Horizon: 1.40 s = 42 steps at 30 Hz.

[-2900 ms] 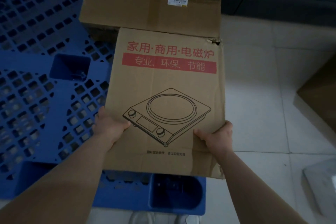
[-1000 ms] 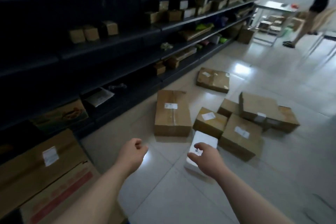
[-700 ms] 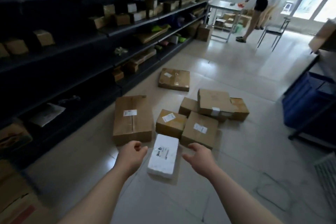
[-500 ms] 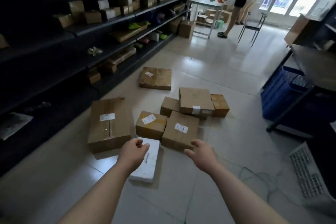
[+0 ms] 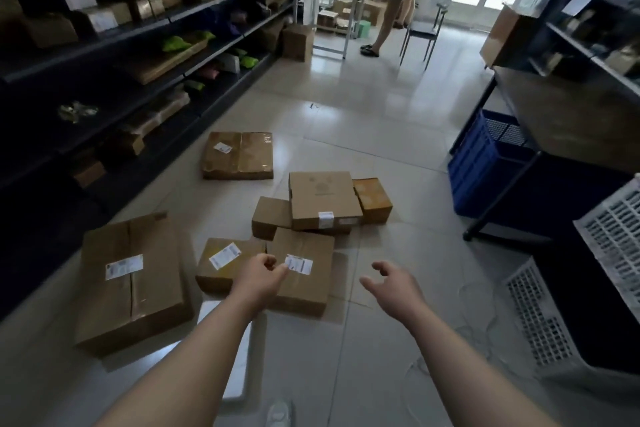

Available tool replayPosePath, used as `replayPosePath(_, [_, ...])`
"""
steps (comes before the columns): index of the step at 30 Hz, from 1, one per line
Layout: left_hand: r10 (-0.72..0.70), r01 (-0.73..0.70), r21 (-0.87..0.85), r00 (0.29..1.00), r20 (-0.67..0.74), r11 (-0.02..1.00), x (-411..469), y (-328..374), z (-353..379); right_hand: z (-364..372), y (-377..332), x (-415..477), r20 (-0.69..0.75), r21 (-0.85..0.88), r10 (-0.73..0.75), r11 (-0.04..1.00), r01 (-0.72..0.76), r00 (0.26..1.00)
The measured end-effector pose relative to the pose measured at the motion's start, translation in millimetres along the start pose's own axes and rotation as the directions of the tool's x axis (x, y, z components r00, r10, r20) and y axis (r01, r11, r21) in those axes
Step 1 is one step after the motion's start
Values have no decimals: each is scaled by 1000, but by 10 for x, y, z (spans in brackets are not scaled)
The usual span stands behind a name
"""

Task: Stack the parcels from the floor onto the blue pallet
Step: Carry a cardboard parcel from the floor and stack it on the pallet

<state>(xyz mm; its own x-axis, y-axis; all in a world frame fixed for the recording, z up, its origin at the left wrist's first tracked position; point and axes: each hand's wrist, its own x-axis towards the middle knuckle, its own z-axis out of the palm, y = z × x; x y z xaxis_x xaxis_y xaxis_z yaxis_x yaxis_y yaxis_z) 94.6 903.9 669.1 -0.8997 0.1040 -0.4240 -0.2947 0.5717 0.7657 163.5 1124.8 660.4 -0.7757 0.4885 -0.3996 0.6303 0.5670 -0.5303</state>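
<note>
Though a forearm (image 5: 194,357) half-hides the white parcel (image 5: 242,367), left hand (image 5: 259,279), right hand (image 5: 393,291) hover empty.

Brown cardboard parcels are scattered on the tiled floor (image 5: 381,121). A large taped box (image 5: 131,281) with a white label is set at the left, and a wide flat box (image 5: 239,156) lies farther off. To the right, five are clustered: two labelled boxes, one narrower (image 5: 225,263) and one broader (image 5: 304,274), a small plain box (image 5: 272,217), an orange-brown box (image 5: 372,194), and a flat square box (image 5: 323,199) resting on top. A white parcel (image 5: 239,367) lies nearest, partly hidden.
</note>
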Motion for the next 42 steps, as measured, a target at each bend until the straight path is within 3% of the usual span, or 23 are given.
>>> replayPosePath(13, [-5,3,44,999,46,999,1810,1096,193,-594,-637,1816,-42,47,48,998,-46,998])
replayPosePath(21, [-106,106,-11,994,-6,994,2880,1462,693,-851,-606,3235,49,57,39,998,-41,998])
replayPosePath(28, [-289,281,-90,954,-82,955,3927,1867,1547,-1076,-431,4801,186,-26,59,998,-55,981])
replayPosePath(34, [-411,391,-166,905,-112,905,4811,1853,2056,-902,-283,5983,275,-126,58,992,-24,960])
replayPosePath(42, [-533,516,-162,841,-91,841,6155,1285,2474,-74,-100,7309,330,-142,135,986,-93,934])
